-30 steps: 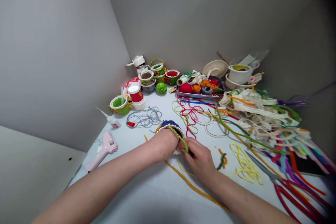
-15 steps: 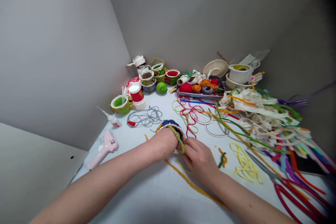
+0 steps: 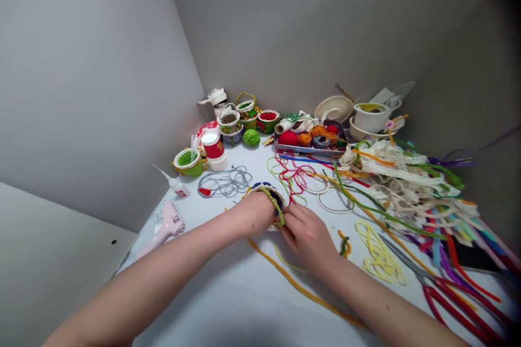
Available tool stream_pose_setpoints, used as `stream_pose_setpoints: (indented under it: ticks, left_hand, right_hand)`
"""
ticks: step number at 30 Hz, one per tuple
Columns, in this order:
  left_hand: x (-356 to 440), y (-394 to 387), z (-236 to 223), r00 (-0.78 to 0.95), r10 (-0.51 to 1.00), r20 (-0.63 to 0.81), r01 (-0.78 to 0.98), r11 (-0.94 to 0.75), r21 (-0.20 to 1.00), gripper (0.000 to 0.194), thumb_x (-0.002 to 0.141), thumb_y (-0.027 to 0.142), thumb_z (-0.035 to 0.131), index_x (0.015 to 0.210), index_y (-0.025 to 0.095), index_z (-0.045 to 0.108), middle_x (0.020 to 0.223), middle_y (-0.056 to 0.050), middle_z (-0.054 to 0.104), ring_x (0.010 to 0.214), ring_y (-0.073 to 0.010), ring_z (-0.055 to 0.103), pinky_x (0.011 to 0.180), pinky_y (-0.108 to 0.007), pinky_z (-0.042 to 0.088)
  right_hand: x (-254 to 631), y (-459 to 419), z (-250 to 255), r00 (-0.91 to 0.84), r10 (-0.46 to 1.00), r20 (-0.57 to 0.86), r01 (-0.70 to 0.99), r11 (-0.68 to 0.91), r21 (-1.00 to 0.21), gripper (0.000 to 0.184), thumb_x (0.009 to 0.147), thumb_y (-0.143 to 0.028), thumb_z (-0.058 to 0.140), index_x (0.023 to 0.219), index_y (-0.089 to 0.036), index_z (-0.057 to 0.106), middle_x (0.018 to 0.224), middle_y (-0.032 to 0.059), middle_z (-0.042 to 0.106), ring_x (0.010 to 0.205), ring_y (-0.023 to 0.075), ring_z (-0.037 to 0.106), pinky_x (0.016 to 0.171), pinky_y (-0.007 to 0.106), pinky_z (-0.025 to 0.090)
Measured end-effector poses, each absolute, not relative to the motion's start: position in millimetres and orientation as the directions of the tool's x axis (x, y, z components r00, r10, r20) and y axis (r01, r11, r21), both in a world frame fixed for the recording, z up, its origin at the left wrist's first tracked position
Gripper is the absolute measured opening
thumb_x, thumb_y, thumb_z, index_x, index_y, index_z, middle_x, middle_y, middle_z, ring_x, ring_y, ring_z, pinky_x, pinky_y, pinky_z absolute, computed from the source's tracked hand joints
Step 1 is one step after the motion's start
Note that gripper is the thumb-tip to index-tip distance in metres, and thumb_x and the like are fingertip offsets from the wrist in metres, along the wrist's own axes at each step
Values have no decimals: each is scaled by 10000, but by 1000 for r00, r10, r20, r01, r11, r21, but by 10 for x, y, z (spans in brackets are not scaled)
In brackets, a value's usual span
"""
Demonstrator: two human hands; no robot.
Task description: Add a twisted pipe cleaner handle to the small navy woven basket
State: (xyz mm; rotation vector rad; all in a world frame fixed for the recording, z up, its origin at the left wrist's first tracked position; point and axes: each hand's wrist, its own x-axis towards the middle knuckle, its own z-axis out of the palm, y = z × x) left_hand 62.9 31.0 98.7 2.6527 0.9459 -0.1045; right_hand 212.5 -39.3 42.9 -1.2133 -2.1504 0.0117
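A small basket [image 3: 280, 196] with a navy inside, a white lace rim and a twisted light-green handle [image 3: 272, 197] is at the middle of the table. My left hand [image 3: 257, 212] reaches under the handle into the basket and grips its wall; the fingertips are hidden inside. At the right side, my right hand [image 3: 308, 234] is closed, its fingers pinching the rim near the handle's lower end. An orange-yellow yarn cord [image 3: 297, 284] runs from below the basket toward my right forearm. A thin yellow strand [image 3: 285, 260] lies beside my right hand.
A pink glue gun [image 3: 171, 221] and a glue bottle [image 3: 179, 188] lie left. Finished baskets [image 3: 190, 168] and a tray of yarn balls [image 3: 309, 149] stand behind. Red-handled scissors [image 3: 437, 282], yellow yarn [image 3: 380, 255] and a lace pile [image 3: 399, 168] are right.
The basket and both hands have shifted slightly, the right hand a little up and left. Both hands keep their hold on the basket.
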Motion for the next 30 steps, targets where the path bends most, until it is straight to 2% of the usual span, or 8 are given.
stream_pose_setpoints:
  ticks: [6, 10, 12, 16, 22, 30]
  left_hand:
    - [624, 557, 1255, 698, 639, -324, 716, -635, 289, 128, 701, 178, 536, 632, 163, 643, 613, -24, 621, 562, -138, 505, 514, -242, 351]
    - [599, 707, 1304, 682, 630, -371, 731, -603, 319, 127, 693, 236, 553, 620, 178, 639, 540, 18, 559, 511, -113, 445, 481, -222, 313]
    - [583, 751, 1295, 666, 645, -375, 746, -585, 319, 144, 693, 267, 557, 633, 170, 645, 549, 11, 559, 517, -116, 441, 480, -226, 308]
    - [535, 796, 1271, 649, 657, -383, 760, -554, 338, 169, 684, 298, 562, 695, 162, 661, 623, -1, 592, 555, -123, 458, 495, -228, 326]
    - [500, 834, 1247, 648, 660, -381, 761, -531, 374, 140, 684, 264, 548, 673, 168, 648, 569, 20, 538, 530, -116, 439, 482, -226, 318]
    - [528, 841, 1231, 626, 677, -387, 777, -502, 379, 128, 671, 261, 556, 644, 173, 645, 526, 26, 507, 529, -116, 442, 505, -227, 329]
  right_hand:
    - [2144, -58, 764, -401, 871, 283, 821, 479, -310, 155, 862, -197, 586, 726, -177, 658, 764, 53, 626, 786, 187, 539, 673, 282, 372]
    - [2075, 167, 1006, -371, 926, 63, 896, 375, -238, 155, 815, -202, 591, 692, -167, 679, 727, 72, 652, 694, 183, 569, 577, 272, 321]
    - [2035, 231, 1104, -373, 928, 6, 911, 368, -186, 151, 799, -203, 576, 714, -161, 694, 724, 87, 668, 656, 184, 578, 553, 276, 299]
    - [1982, 292, 1189, -440, 898, -12, 892, 436, -120, 149, 769, -190, 568, 742, -165, 712, 748, 103, 693, 686, 201, 607, 579, 276, 309]
    - [1991, 347, 1187, -397, 914, -84, 914, 386, -126, 154, 774, -222, 569, 747, -180, 715, 729, 95, 702, 658, 198, 620, 555, 267, 303]
    - [2044, 317, 1194, -379, 925, -31, 901, 361, -242, 139, 776, -228, 571, 715, -193, 691, 734, 57, 708, 670, 167, 622, 555, 238, 308]
